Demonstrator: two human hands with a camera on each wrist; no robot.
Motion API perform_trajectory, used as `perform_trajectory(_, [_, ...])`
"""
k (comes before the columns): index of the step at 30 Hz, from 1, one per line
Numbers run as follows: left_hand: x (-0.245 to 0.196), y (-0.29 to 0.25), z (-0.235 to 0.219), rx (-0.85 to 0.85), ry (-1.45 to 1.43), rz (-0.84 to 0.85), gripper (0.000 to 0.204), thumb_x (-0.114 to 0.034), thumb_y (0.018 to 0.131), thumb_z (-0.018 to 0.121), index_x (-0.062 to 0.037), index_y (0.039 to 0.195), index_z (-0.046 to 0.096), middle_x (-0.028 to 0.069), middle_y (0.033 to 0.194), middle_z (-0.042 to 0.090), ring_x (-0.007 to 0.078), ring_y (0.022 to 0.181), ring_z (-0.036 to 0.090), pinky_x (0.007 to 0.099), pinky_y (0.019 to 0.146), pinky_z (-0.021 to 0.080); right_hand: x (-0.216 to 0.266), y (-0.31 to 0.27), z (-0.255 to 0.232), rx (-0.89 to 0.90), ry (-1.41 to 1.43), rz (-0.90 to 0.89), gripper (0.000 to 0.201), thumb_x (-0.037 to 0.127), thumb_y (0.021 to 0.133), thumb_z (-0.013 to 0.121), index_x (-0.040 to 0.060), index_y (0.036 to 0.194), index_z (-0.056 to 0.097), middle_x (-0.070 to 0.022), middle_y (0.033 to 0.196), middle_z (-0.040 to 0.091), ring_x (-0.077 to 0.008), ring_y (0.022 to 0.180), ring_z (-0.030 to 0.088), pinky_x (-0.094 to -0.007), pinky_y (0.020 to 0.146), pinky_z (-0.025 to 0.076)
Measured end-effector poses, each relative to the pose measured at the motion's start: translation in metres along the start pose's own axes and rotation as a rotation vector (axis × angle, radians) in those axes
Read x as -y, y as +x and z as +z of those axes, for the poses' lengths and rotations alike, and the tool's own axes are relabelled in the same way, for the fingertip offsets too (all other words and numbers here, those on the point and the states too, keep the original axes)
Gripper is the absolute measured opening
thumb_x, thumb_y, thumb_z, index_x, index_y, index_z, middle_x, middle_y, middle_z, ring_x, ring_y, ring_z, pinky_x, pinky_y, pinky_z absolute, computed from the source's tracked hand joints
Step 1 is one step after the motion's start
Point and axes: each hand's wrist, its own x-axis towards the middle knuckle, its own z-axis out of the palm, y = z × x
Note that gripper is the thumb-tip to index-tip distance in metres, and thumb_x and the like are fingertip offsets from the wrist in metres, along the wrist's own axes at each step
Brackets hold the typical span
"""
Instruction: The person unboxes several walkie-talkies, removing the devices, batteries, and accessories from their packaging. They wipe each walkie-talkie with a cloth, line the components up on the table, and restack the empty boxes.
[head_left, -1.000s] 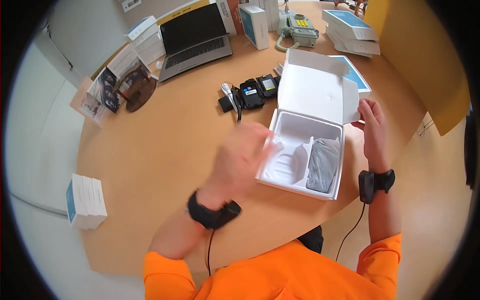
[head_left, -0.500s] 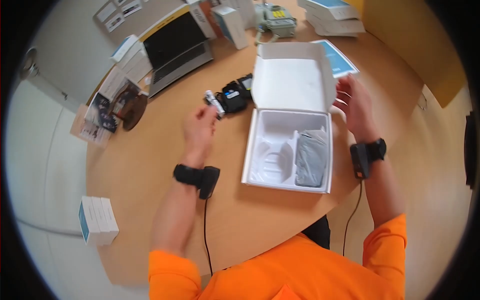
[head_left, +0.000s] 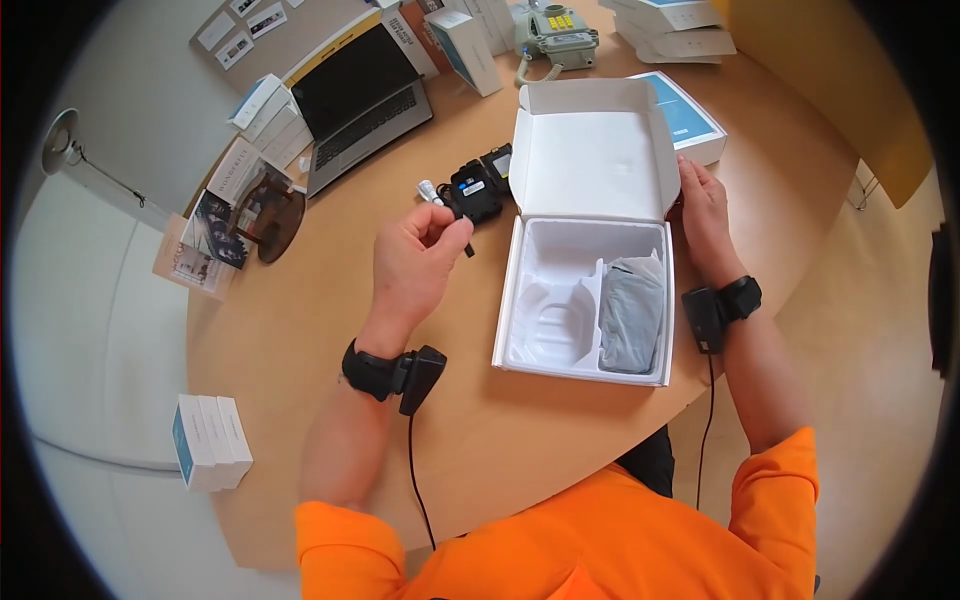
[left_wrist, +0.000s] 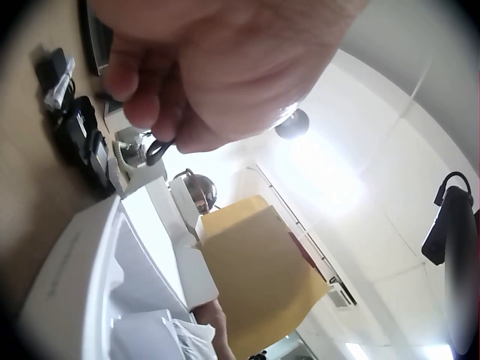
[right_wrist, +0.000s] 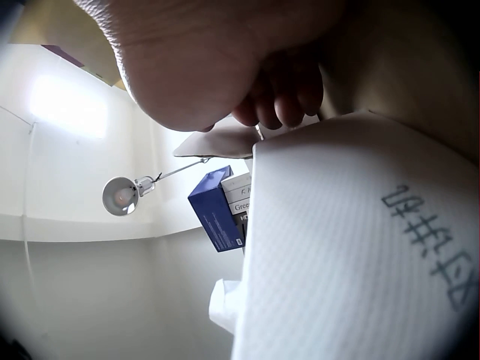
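An opened white box (head_left: 500,300) has its lid (head_left: 600,150) raised at the back. In its moulded tray (head_left: 553,325), a grey item in a clear bag (head_left: 632,315) fills the right compartment. My left hand (head_left: 415,262), left of the box, pinches a thin black cable (left_wrist: 157,152) whose short end (head_left: 469,249) shows below the fingers; the rest is hidden. At the lid's right edge my right hand (head_left: 708,210) holds the side of it with curled fingers (right_wrist: 289,109). Black devices (head_left: 476,193) and a silvery white bundle (head_left: 428,191) lie beyond the left hand.
A closed blue-and-white box (head_left: 690,120) lies behind the lid. Farther back stand a laptop (head_left: 360,100), a phone (head_left: 555,40) and stacked boxes (head_left: 670,30). Several small boxes (head_left: 212,445) stand at the table's left edge. A yellow partition (head_left: 830,100) borders the right.
My left hand has moved from over the box toward the black devices and now pinches a cable. My right hand left the lid's side flap, then came back to the lid's edge.
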Motion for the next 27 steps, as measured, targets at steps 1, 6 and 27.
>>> perform_trajectory(1, [0.004, -0.001, -0.006, 0.002, 0.095, -0.02, 0.017, -0.016, 0.091, 0.073, -0.0002, 0.086, 0.069, -0.0036, 0.069, 0.061, 0.0027, 0.062, 0.051, 0.0224, 0.056, 0.041, 0.001, -0.001, 0.001, -0.004, 0.009, 0.008, 0.034, 0.033, 0.107, 0.051, 0.0066, 0.091, 0.066, 0.0036, 0.066, 0.057, -0.0047, 0.054, 0.052, -0.0199, 0.052, 0.044])
perform_trajectory(6, [0.034, 0.001, -0.037, 0.293, 0.529, -0.177, 0.029, -0.028, 0.092, 0.072, 0.0, 0.086, 0.07, -0.0026, 0.068, 0.06, 0.0057, 0.063, 0.052, 0.0253, 0.058, 0.042, -0.001, -0.001, -0.001, 0.0, -0.021, -0.008, 0.034, 0.033, 0.107, 0.051, 0.0059, 0.092, 0.067, 0.0037, 0.066, 0.057, -0.0046, 0.054, 0.052, -0.0201, 0.052, 0.044])
perform_trajectory(27, [0.048, 0.108, -0.048, -0.205, -0.47, 0.061, 0.013, -0.01, 0.093, 0.067, -0.0065, 0.081, 0.067, -0.0013, 0.068, 0.058, 0.0062, 0.052, 0.045, 0.0217, 0.047, 0.036, 0.0, 0.007, -0.001, 0.045, -0.068, -0.005, 0.034, 0.031, 0.107, 0.051, 0.0041, 0.094, 0.065, 0.003, 0.069, 0.056, -0.0045, 0.055, 0.052, -0.0205, 0.052, 0.045])
